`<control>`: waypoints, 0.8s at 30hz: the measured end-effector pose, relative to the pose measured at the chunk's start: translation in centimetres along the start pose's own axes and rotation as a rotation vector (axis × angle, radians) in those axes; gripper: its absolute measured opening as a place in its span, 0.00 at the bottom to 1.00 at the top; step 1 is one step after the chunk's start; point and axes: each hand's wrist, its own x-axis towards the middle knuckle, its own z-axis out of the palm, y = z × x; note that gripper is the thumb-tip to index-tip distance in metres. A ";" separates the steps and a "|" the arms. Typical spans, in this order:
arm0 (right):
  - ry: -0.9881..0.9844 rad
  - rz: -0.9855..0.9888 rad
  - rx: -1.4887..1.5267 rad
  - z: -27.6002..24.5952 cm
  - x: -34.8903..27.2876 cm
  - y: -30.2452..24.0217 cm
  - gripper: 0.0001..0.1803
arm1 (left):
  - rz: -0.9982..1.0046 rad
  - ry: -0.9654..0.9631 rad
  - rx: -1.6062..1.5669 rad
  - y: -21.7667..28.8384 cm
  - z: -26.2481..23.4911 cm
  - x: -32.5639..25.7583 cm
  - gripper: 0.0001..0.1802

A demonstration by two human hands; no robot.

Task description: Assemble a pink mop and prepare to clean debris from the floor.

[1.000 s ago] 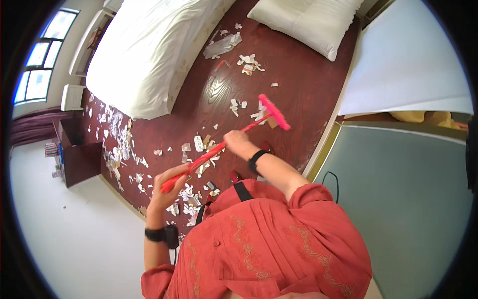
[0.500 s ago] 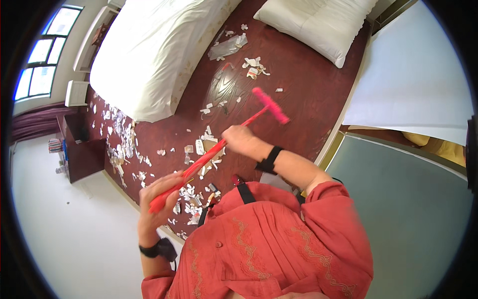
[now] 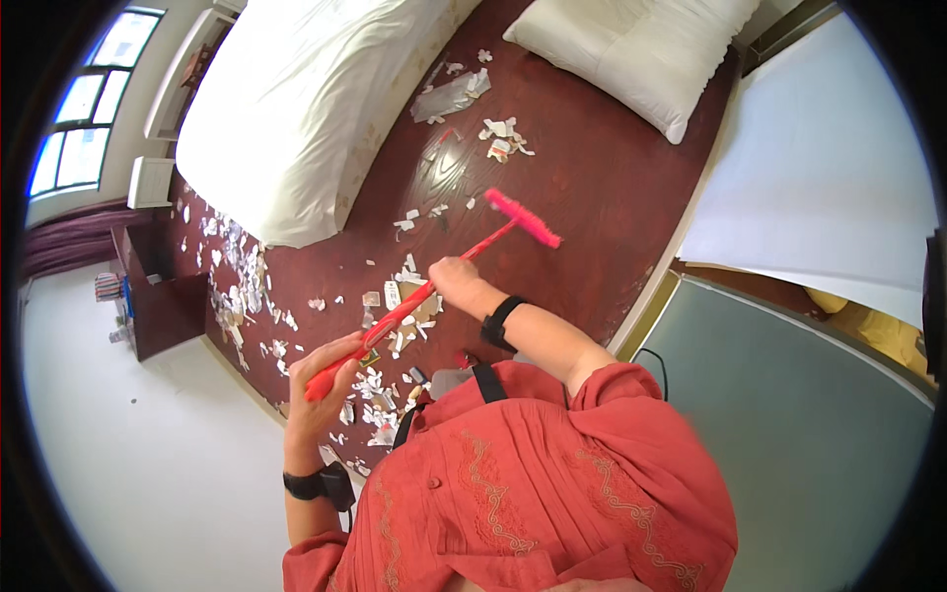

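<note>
Both of my hands are on a long red broom (image 3: 399, 313) with a pink bristled crosshead, held slantwise over the dark red floor. My left hand (image 3: 324, 383) has its fingers and thumb around the top end of the handle. Further down, my right hand (image 3: 457, 281) is wrapped round the pole, closer to the head. The pink broom head (image 3: 524, 218) lies at or just above the floor, right of some white scraps; contact is hard to make out. Beneath the pole are scattered paper scraps (image 3: 402, 296) and a flat piece of cardboard.
A white-covered bed (image 3: 286, 118) stands far left, with litter (image 3: 237, 271) strewn along its near end. A large white pillow (image 3: 631, 49) lies at the far right. More scraps (image 3: 506, 138) and a clear plastic sheet (image 3: 452, 97) lie between them. A greenish panel (image 3: 789, 424) borders the right.
The broom head has shifted slightly left and toward me. My right hand moved left and nearer, while my left hand moved a little right. Both keep their hold.
</note>
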 end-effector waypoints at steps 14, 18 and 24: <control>-0.011 -0.103 -0.056 -7.0 4.6 -0.4 0.10 | 0.222 0.029 -0.019 0.9 -5.3 5.4 0.11; -0.010 0.055 -0.195 -10.4 7.6 5.6 0.10 | 0.305 -0.100 -0.143 -2.7 -3.9 12.4 0.12; -0.083 0.162 -0.313 -12.6 15.2 10.9 0.08 | 0.342 -0.128 -0.307 -8.1 -2.0 21.5 0.12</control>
